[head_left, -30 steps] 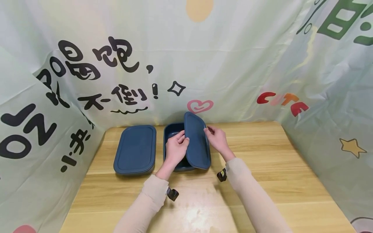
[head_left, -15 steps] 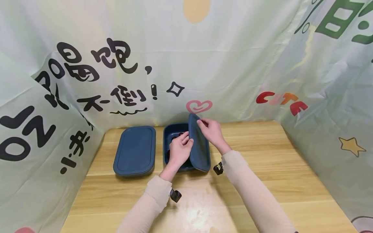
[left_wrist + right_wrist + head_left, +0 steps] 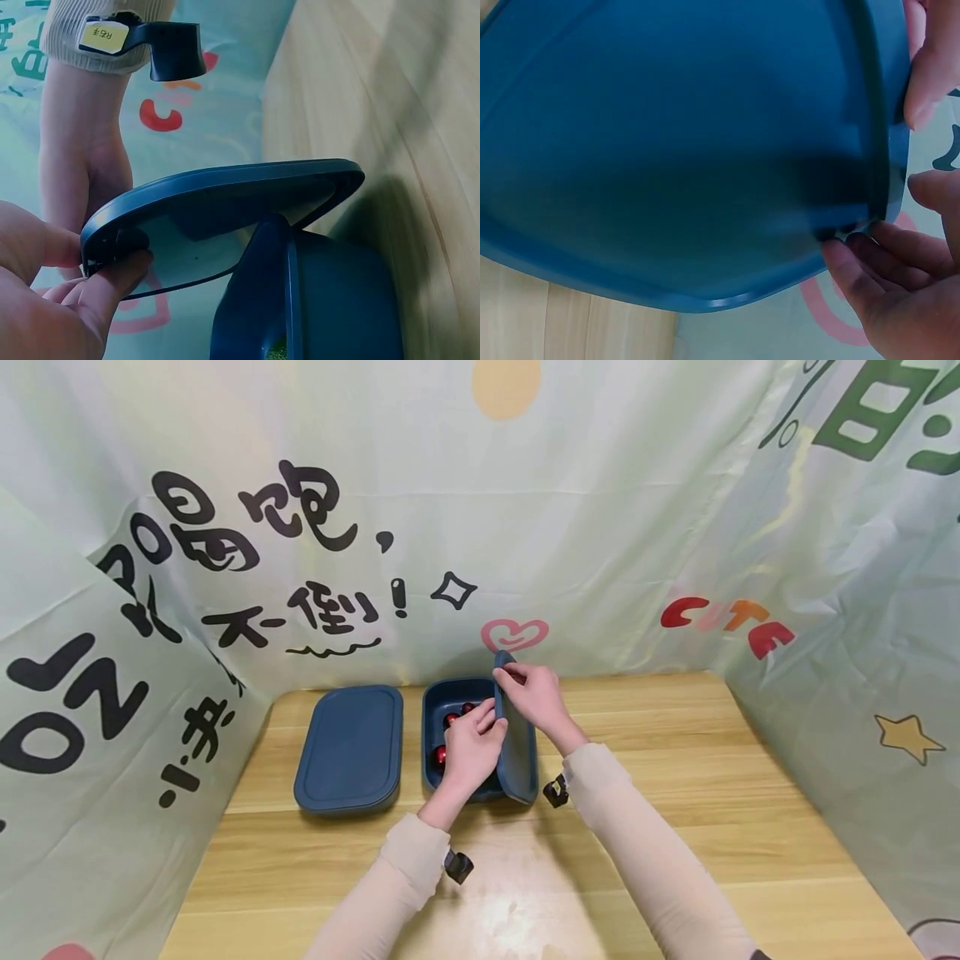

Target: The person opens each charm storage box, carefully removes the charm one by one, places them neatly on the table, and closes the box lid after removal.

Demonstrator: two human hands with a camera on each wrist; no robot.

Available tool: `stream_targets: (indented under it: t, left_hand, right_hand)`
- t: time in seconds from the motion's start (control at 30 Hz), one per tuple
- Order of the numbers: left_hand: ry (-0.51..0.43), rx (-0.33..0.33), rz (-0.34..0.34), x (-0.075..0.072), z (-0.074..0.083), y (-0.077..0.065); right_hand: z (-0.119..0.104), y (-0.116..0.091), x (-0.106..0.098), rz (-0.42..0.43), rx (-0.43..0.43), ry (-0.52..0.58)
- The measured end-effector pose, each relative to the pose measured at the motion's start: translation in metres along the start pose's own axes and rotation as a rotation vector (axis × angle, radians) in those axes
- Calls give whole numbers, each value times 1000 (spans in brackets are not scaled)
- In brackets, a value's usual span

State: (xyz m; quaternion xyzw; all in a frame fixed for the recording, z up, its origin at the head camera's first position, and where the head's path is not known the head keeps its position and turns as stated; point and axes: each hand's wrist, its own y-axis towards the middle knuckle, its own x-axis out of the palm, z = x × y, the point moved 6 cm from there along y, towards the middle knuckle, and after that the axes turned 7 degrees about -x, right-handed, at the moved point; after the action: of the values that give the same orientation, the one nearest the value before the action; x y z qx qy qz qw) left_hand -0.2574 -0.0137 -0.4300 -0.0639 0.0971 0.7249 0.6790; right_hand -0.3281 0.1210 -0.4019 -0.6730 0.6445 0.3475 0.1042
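A dark blue lid (image 3: 517,758) stands tilted steeply up over the right side of a dark blue food container (image 3: 442,692). My left hand (image 3: 472,750) pinches the lid's left edge between thumb and fingers, above the open container. At the lid's far corner, my right hand (image 3: 534,695) grips the rim. In the left wrist view, the lid (image 3: 225,180) leans on the container wall (image 3: 337,292). Shiny round red things (image 3: 440,755) lie inside the container, partly hidden by my left hand. The right wrist view shows the broad face of the lid (image 3: 675,150).
A second dark blue container with its lid on (image 3: 348,747) sits to the left on the wooden table (image 3: 660,827). A printed cloth (image 3: 600,527) hangs behind and on both sides. In the left wrist view, something green (image 3: 277,350) shows inside the open container.
The lid has tipped up further and swung to the right, uncovering the red things in the container. Both hands keep hold of it; the right hand has moved left along its far end.
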Motion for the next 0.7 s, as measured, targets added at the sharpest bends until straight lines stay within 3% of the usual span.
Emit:
stream_targets:
  t: [0.33, 0.7]
  left_hand:
    - [23, 14, -9, 5, 0, -3]
    - [42, 37, -11, 12, 1, -5]
  right_hand:
    - [-3, -2, 1, 36, -35, -61]
    - [3, -5, -4, 69, 25, -94]
